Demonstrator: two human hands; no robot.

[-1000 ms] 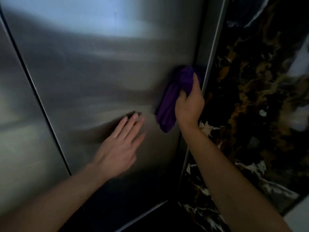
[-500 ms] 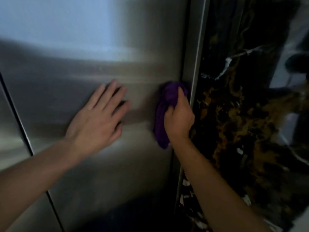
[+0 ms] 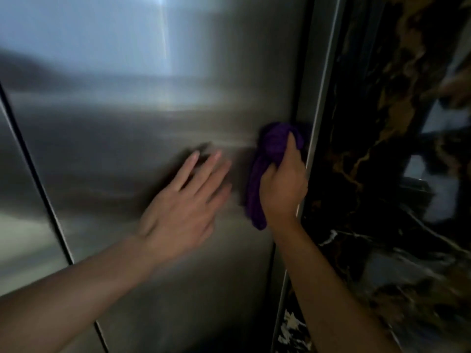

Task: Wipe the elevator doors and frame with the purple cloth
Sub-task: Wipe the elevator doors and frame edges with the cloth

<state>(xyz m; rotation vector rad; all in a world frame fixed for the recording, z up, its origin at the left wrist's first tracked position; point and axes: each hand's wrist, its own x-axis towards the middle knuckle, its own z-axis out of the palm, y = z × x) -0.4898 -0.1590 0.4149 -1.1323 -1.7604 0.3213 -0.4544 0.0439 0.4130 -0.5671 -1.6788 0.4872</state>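
Observation:
A brushed steel elevator door (image 3: pixel 142 128) fills most of the view, and its steel frame (image 3: pixel 319 103) runs up the right side. My right hand (image 3: pixel 283 189) is shut on a bunched purple cloth (image 3: pixel 270 154) and presses it against the door's right edge, right beside the frame. One end of the cloth hangs down below my fist. My left hand (image 3: pixel 186 205) lies flat on the door with fingers spread, just left of the cloth and apart from it.
A dark seam (image 3: pixel 38 179) divides this door from the second door panel (image 3: pixel 17 205) at the left. Glossy black marble wall (image 3: pixel 387 174) with gold and white veins stands right of the frame.
My left hand has moved right across the door, closer to the cloth. My right hand and the cloth stay at the door's right edge; the view has shifted.

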